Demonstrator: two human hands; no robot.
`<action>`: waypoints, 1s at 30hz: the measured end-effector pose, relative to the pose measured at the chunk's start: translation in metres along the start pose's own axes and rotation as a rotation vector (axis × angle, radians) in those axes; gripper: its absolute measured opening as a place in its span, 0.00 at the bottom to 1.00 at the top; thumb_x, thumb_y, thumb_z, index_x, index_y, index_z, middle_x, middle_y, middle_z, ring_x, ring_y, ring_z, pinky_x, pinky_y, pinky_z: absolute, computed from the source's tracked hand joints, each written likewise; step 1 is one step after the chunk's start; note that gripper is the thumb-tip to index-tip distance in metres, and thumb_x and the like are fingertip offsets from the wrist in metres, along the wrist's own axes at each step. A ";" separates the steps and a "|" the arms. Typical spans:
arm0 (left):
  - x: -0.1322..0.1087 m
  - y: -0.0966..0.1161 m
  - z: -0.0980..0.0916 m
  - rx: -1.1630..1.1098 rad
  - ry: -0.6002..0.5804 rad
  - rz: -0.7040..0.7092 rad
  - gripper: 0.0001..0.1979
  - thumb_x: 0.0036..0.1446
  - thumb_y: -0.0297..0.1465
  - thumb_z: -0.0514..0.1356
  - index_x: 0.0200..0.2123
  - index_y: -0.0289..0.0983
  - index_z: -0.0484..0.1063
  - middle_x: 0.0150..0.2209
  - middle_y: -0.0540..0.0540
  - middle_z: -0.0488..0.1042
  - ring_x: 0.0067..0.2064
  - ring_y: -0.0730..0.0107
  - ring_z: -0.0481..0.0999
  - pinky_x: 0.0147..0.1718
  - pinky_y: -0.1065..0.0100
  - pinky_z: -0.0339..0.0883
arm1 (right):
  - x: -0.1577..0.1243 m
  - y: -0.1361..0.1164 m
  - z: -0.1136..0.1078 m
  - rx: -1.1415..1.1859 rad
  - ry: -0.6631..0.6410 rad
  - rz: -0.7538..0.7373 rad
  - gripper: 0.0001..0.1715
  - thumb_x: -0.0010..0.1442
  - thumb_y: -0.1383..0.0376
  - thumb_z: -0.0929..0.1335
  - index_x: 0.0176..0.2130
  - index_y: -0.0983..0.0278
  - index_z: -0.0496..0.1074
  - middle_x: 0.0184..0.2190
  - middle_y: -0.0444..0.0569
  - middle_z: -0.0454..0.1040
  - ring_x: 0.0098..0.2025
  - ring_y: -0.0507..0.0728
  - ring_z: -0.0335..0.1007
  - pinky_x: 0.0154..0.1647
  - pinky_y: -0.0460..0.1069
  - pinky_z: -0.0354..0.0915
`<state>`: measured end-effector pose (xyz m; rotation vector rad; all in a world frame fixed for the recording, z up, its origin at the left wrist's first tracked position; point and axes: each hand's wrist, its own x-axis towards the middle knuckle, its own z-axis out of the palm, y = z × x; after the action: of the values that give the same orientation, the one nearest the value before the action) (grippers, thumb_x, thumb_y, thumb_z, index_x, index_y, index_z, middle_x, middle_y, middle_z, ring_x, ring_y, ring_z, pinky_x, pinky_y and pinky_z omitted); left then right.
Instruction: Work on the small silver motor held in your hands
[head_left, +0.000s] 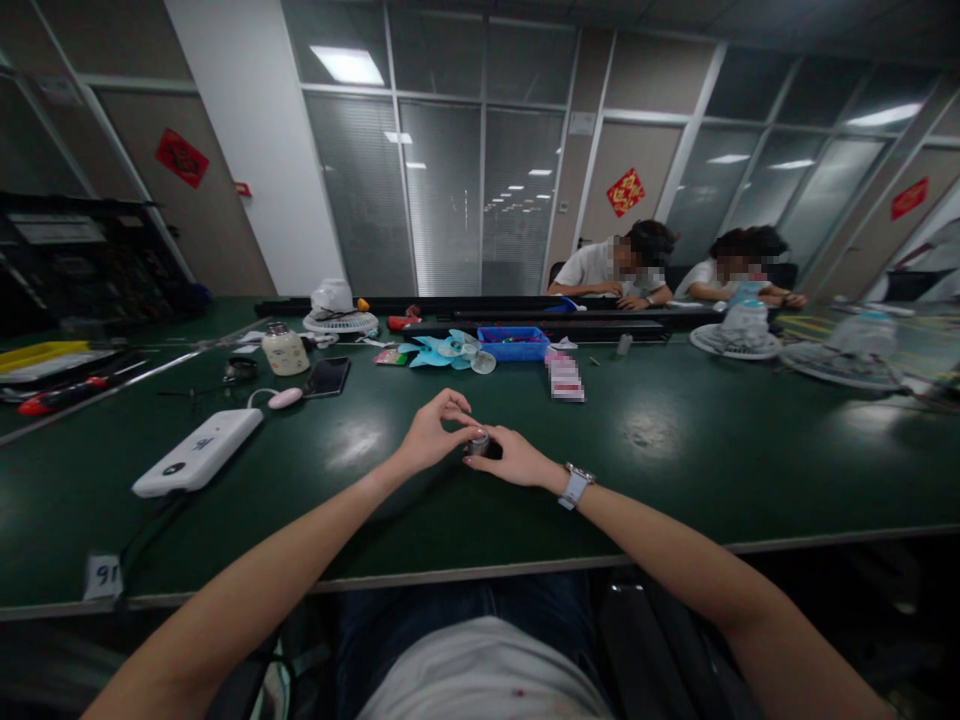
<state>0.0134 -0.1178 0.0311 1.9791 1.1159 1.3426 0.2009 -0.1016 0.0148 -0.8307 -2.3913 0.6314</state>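
Note:
A small dark cylindrical piece with a lighter top [478, 445] is at the middle of the green table, between my two hands. My right hand [520, 458], with a watch on its wrist, closes its thumb and fingers around the piece from the right. From the left, my left hand [437, 432] reaches over with thumb and forefinger pressed at the piece's top, its other fingers curled above. The fingers partly cover the piece, so its exact kind does not show.
A white power bank-like box [201, 452], a phone [328, 377] and a cream bottle [285, 349] are at left. Beyond my hands lie light-blue fan blades [442, 350], a blue tray [513, 345] and a pink-white packet [564, 375]. Two people sit across the table.

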 end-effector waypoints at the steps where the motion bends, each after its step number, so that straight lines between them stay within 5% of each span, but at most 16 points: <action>1: 0.000 0.000 0.000 0.010 -0.006 0.006 0.19 0.48 0.35 0.69 0.38 0.39 0.64 0.30 0.48 0.81 0.37 0.60 0.82 0.41 0.61 0.71 | 0.000 0.000 0.000 0.000 0.000 0.002 0.22 0.58 0.56 0.71 0.48 0.65 0.72 0.41 0.52 0.75 0.41 0.58 0.69 0.42 0.52 0.64; 30: -0.004 0.006 0.005 -0.027 0.064 0.055 0.18 0.48 0.34 0.69 0.38 0.39 0.64 0.31 0.47 0.81 0.37 0.61 0.82 0.43 0.60 0.72 | 0.001 0.004 0.002 -0.010 0.008 -0.003 0.21 0.58 0.55 0.71 0.46 0.67 0.72 0.39 0.52 0.75 0.39 0.58 0.70 0.40 0.51 0.64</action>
<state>0.0198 -0.1245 0.0317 1.9733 1.0726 1.4508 0.2008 -0.0986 0.0115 -0.8319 -2.3898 0.6141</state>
